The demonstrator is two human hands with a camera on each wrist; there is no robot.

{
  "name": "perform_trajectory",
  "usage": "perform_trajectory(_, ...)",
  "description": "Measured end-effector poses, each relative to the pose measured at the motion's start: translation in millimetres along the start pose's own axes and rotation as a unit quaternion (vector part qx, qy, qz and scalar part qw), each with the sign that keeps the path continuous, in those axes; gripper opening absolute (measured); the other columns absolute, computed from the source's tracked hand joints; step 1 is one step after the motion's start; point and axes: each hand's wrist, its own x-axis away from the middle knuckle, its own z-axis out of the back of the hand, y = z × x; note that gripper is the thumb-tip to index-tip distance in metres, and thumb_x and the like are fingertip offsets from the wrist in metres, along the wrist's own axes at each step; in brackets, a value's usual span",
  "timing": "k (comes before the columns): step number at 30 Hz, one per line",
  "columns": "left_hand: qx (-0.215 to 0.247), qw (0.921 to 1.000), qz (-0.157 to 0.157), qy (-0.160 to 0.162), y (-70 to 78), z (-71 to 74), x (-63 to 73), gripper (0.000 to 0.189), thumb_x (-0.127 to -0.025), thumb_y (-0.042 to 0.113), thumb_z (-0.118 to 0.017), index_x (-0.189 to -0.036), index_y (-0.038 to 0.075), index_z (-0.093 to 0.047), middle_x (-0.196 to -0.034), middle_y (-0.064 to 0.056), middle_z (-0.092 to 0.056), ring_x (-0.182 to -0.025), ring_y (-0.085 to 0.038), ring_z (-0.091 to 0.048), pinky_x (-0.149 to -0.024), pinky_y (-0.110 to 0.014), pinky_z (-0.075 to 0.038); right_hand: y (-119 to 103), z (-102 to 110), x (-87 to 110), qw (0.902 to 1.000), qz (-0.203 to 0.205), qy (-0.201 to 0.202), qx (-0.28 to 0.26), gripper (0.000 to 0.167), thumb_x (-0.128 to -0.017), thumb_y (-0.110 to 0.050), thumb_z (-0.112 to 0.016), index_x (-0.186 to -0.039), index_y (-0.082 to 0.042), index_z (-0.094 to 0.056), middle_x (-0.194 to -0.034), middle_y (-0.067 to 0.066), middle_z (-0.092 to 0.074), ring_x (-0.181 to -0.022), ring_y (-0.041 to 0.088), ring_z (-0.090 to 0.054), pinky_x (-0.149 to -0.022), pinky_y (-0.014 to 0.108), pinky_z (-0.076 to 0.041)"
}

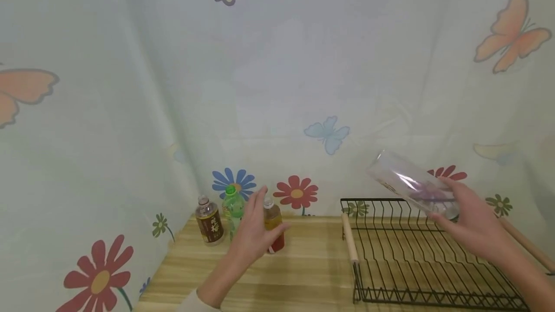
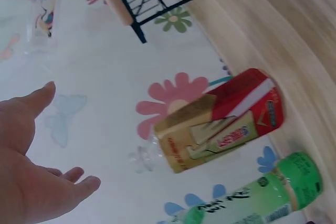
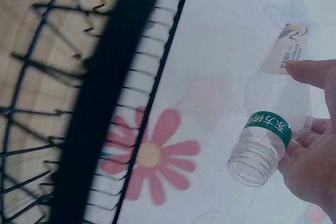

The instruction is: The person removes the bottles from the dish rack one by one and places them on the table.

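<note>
My right hand [image 1: 474,220] grips a clear, capless plastic bottle [image 1: 409,182] above the wire rack [image 1: 416,254]. In the head view the bottle is tilted, its base toward the upper left. A green band circles its neck [image 3: 268,129] in the right wrist view, with the open mouth facing down. My left hand [image 1: 256,227] is raised with fingers apart, holding nothing. Nearest it stands a bottle with a red and gold label [image 2: 220,121]. A green bottle [image 1: 233,206] is partly hidden behind that hand, and a brown-labelled bottle [image 1: 210,221] stands at the left.
The black rack has wooden handles [image 1: 350,237] at its sides and stands on the right of the wood-grain table [image 1: 312,264]. A pale curtain [image 1: 277,85] printed with flowers and butterflies hangs behind and to the left of the table.
</note>
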Motion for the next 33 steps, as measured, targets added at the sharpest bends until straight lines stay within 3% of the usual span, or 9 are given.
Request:
perform_trajectory(5, -0.002, 0.9996, -0.026, -0.015, 18.6, 6.3, -1.3, 0.107, -0.086, 0.054, -0.085, -0.168, 0.017, -0.026, -0.163, -0.008, -0.038, -0.145, -0.033, -0.046, -0.113, -0.052, -0.048, -21.6, 0.2, -7.5, 0.9993, 0.035, -0.014, 0.003, 0.093, -0.087, -0.014, -0.087, -0.162, -0.002, -0.033, -0.141, 0.033, -0.055, -0.126, 0.059, -0.048, -0.088, 0.081, -0.043)
perform_trajectory(12, -0.022, 0.9947, -0.09, -0.045, 41.6, 9.3, -3.5, 0.107, -0.086, 0.049, -0.088, -0.168, 0.016, -0.027, -0.163, -0.007, -0.037, -0.149, -0.03, -0.041, -0.115, -0.048, -0.047, -47.6, -5.4, -12.7, 0.9963, 0.081, -0.027, 0.006, 0.087, -0.082, -0.006, -0.089, -0.155, -0.003, -0.043, -0.133, 0.014, -0.065, -0.116, 0.037, -0.064, -0.09, 0.069, -0.052)
perform_trajectory(16, -0.026, 0.9889, -0.134, -0.059, 55.6, 5.2, -6.2, 0.111, -0.086, 0.045, -0.089, -0.17, 0.022, -0.02, -0.165, -0.006, -0.035, -0.151, -0.027, -0.038, -0.116, -0.047, -0.047, -59.7, -10.3, -13.0, 0.9947, 0.093, -0.035, 0.028, 0.09, -0.08, -0.006, -0.091, -0.156, -0.007, -0.044, -0.136, 0.017, -0.061, -0.12, 0.038, -0.062, -0.089, 0.066, -0.054)
perform_trajectory(21, -0.038, 0.9789, -0.199, -0.027, 65.9, 0.0, -12.5, 0.113, -0.084, 0.044, -0.091, -0.169, 0.021, -0.021, -0.162, -0.007, -0.04, -0.149, -0.027, -0.039, -0.115, -0.048, -0.048, -70.9, -19.4, -15.8, 0.9922, 0.107, -0.047, 0.043, 0.09, -0.08, -0.006, -0.09, -0.157, -0.007, -0.043, -0.15, 0.02, -0.052, -0.129, 0.043, -0.056, -0.093, 0.068, -0.054)
perform_trajectory(25, -0.053, 0.9671, -0.248, -0.012, 73.1, -0.9, -19.8, 0.111, -0.083, 0.045, -0.092, -0.167, 0.015, -0.027, -0.161, -0.007, -0.042, -0.149, -0.026, -0.038, -0.119, -0.045, -0.044, -75.7, -25.8, -16.9, 0.9901, 0.118, -0.061, 0.045, 0.089, -0.081, -0.008, -0.091, -0.157, -0.008, -0.043, -0.151, 0.018, -0.052, -0.129, 0.041, -0.057, -0.092, 0.065, -0.056)
perform_trajectory(30, -0.093, 0.9519, -0.292, -0.013, 81.1, -3.7, -28.8, 0.11, -0.081, 0.049, -0.092, -0.165, 0.011, -0.032, -0.159, -0.005, -0.044, -0.149, -0.025, -0.039, -0.122, -0.039, -0.04, -82.0, -35.0, -18.1, 0.9875, 0.13, -0.076, 0.047, 0.088, -0.082, -0.012, -0.091, -0.156, -0.009, -0.044, -0.151, 0.015, -0.052, -0.131, 0.039, -0.057, -0.095, 0.061, -0.057)
perform_trajectory(33, -0.12, 0.9458, -0.3, -0.03, 85.0, -7.0, -31.8, 0.107, -0.082, 0.054, -0.09, -0.163, 0.01, -0.035, -0.158, -0.005, -0.045, -0.148, -0.024, -0.041, -0.122, -0.038, -0.038, -86.7, -40.0, -18.6, 0.9866, 0.135, -0.077, 0.049, 0.088, -0.082, -0.014, -0.092, -0.157, -0.01, -0.044, -0.151, 0.014, -0.053, -0.132, 0.038, -0.057, -0.096, 0.062, -0.056)
